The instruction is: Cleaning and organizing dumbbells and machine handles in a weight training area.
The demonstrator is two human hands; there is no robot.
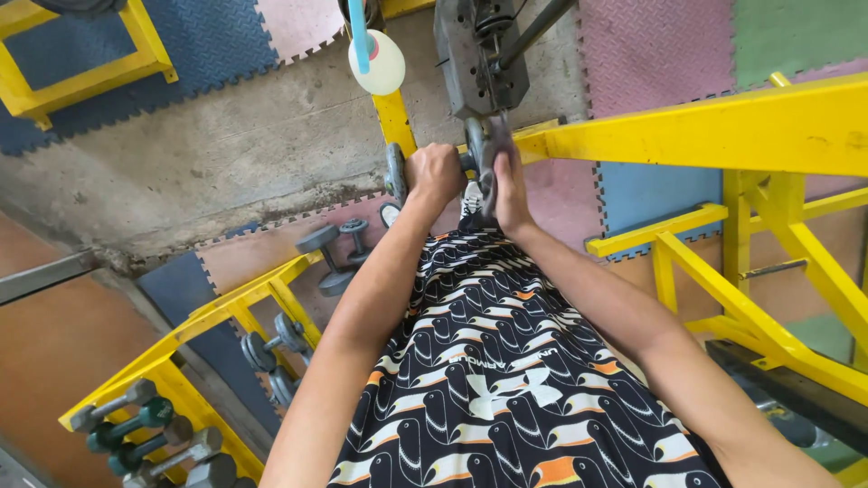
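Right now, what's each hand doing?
Left hand: closed around the dumbbell handle.
Right hand: flat against the dumbbell's other end, fingers extended.

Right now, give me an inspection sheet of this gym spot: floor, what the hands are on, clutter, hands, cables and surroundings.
Surface: bare concrete floor bordered by blue, pink and green interlocking foam mats.
Job's things: a grey dumbbell, handle in one hand, far plate against the other.
Clutter: a loose dumbbell on a pink mat; a white disc by a yellow post.
Grippers: left hand closed round the handle; right hand flat on the plate, fingers straight.
Cables: nothing seen.
Surroundings: yellow steel frame, a yellow rack of dumbbells at lower left, a dark metal machine part above the hands.
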